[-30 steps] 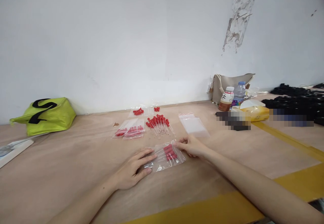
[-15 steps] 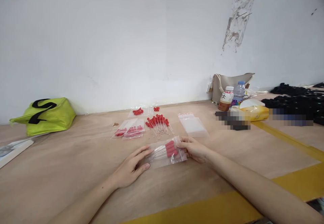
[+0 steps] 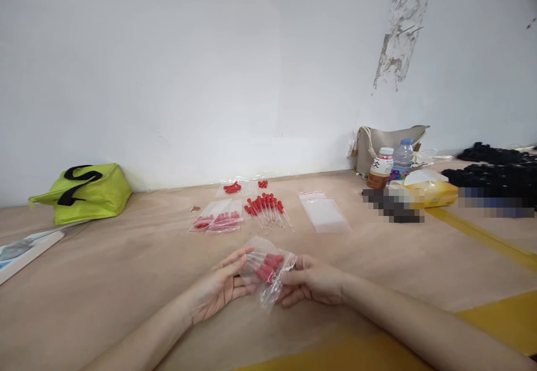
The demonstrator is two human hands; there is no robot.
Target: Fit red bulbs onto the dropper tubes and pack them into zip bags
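Note:
Between my hands is a clear zip bag (image 3: 260, 244) with several red-bulbed droppers (image 3: 268, 267) inside, bulbs toward the right. My left hand (image 3: 222, 287) grips the bag's left end, thumb on top and fingers partly behind it. My right hand (image 3: 314, 281) pinches the crumpled zip end. Beyond them lies a fanned pile of loose droppers (image 3: 266, 206) with red bulbs and clear stems. Left of that pile are filled zip bags (image 3: 226, 220), overlapping. A stack of flat zip bags (image 3: 325, 214) rests to the right.
Near the wall lies another clear bag (image 3: 247, 187) with red bulbs. A yellow-green bag (image 3: 90, 195) stands at the left. Bottles (image 3: 381, 168), a beige bag (image 3: 364, 141), a yellow tissue pack (image 3: 434, 192) and black material (image 3: 495, 178) are at the right.
The held bag has come closer to me and tilted, its zip end now crumpled and lower. My left hand has turned palm up around its end. The view has shifted slightly.

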